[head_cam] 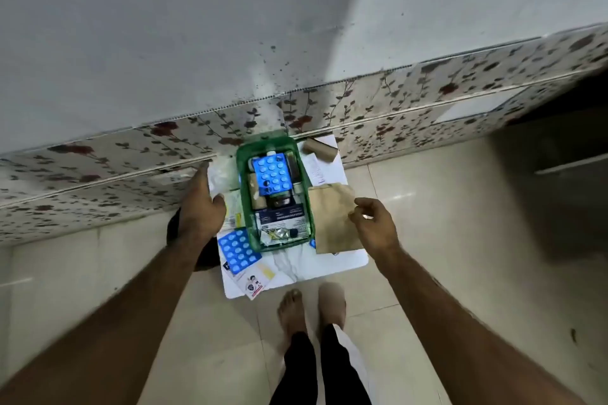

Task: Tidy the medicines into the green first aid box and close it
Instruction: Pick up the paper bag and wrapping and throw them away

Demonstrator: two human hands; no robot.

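- Green first aid box (pixel 244 187) — stood open on the white desk (pixel 329 268), long axis running away from you toward the wall; already well filled.
- Brown paper packet (pixel 332 217) — just right of the box; likely light and floppy, best pinched at an edge.
- Right hand (pixel 375 223) — fingers pinched the packet's corner.
- Left hand (pixel 200 204) — beside the box; its grip you couldn't tell.
- Blue blister strip (pixel 237 250) — outside, near corner; probably stiff, light.

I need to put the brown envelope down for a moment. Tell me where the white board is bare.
Bare board shows along the near edge, between the green box and the feet. Left is crowded: blue blister pack and leaflets. Right holds the brown envelope, far corner the cardboard roll.
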